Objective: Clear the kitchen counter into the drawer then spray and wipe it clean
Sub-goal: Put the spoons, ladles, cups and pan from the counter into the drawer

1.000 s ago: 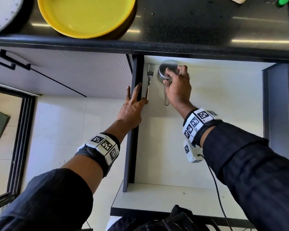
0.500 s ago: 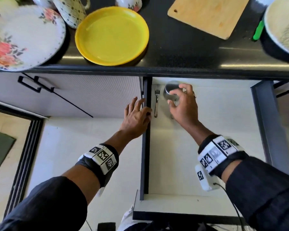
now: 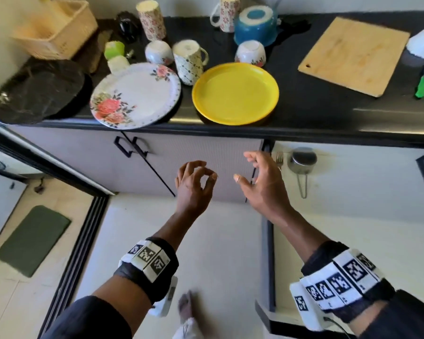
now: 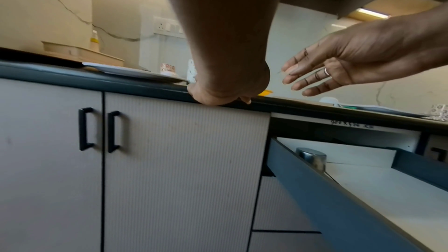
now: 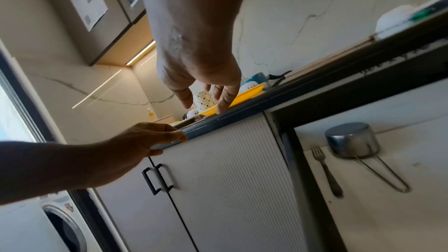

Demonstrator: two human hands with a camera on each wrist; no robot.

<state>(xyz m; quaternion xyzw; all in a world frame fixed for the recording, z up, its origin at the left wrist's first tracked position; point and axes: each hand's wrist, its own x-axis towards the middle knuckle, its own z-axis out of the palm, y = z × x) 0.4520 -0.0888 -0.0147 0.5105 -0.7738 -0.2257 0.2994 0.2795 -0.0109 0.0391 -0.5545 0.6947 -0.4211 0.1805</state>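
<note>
The open drawer (image 3: 353,216) holds a fork (image 3: 279,159) and an upturned steel cup with a wire handle (image 3: 302,161), both at its back left corner. Both of my hands hang in the air in front of the cabinet, just below the black counter (image 3: 316,118). My left hand (image 3: 203,173) has loosely curled fingers and holds nothing. My right hand (image 3: 245,167) is spread and empty, left of the drawer. A yellow plate (image 3: 235,94) and a floral plate (image 3: 135,96) sit at the counter's front edge above my hands. The right wrist view shows the cup (image 5: 351,139) and fork (image 5: 324,168).
On the counter stand several mugs and upturned bowls, a blue bowl (image 3: 255,25), a wooden cutting board (image 3: 353,55), a wicker basket (image 3: 56,28) and a dark round tray (image 3: 39,91). Cabinet doors with black handles (image 3: 130,148) are on the left. A green mat (image 3: 32,241) lies on the floor.
My right hand let go of the steel cup and drew back out of the drawer. My left hand came off the drawer's side. The head view has risen to take in the counter.
</note>
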